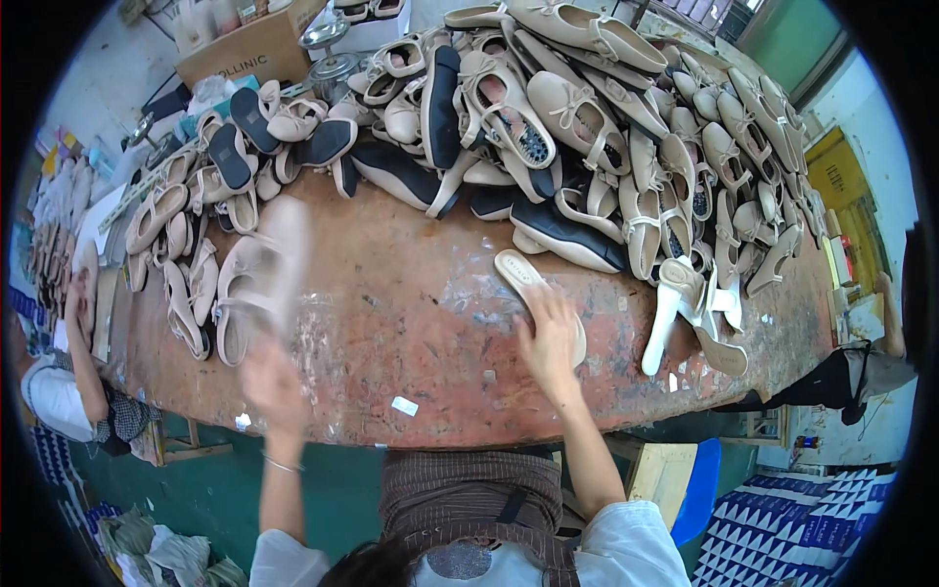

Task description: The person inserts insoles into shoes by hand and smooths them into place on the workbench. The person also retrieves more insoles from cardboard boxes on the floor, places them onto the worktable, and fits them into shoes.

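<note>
Nearest, the left hand [272, 386] blurs past at the end of a smeared beige shoe [286, 256], its grip impossible to tell, while the right hand [551, 333], fingers loose and thumb apart, lies over a tan insole [514, 271] on the desk [391, 323]. Looks like insole-fitting, so next probably calls for pinching that insole's edge, short of the heaped shoes [577, 119] beyond.
</note>
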`<move>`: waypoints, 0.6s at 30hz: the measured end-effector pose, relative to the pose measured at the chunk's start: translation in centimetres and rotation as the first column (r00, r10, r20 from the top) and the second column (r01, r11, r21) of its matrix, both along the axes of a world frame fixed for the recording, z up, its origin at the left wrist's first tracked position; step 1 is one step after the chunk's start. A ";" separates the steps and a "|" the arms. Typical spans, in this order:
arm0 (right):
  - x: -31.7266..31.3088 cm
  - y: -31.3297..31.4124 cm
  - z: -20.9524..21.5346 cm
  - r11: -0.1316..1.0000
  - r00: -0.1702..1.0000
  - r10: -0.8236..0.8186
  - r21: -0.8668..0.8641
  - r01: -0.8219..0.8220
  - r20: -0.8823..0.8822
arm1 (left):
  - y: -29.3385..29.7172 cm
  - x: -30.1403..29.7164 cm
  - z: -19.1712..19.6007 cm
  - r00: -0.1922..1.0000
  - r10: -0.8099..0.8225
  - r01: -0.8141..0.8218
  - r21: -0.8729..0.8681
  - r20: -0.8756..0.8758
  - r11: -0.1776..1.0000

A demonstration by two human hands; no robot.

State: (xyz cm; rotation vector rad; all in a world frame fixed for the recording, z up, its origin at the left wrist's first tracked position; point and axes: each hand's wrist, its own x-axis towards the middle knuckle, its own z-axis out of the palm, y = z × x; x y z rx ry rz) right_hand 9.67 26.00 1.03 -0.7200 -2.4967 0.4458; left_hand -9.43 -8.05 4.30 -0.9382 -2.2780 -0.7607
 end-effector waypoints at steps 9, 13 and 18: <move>2.9 2.1 -1.6 0.965 0.979 -0.082 -0.230 0.124 0.185 | 28.9 -6.3 8.4 0.819 -0.455 0.323 0.374 0.349 0.869; 6.4 1.8 -2.4 0.411 0.976 -0.217 -0.909 0.064 -0.030 | 42.9 -6.3 6.5 0.740 -0.247 0.162 0.190 0.626 0.968; 11.3 -0.2 1.4 -0.008 0.771 -0.521 -0.901 -0.433 -0.366 | 40.4 -5.2 6.2 0.863 -0.319 0.129 0.440 0.391 0.889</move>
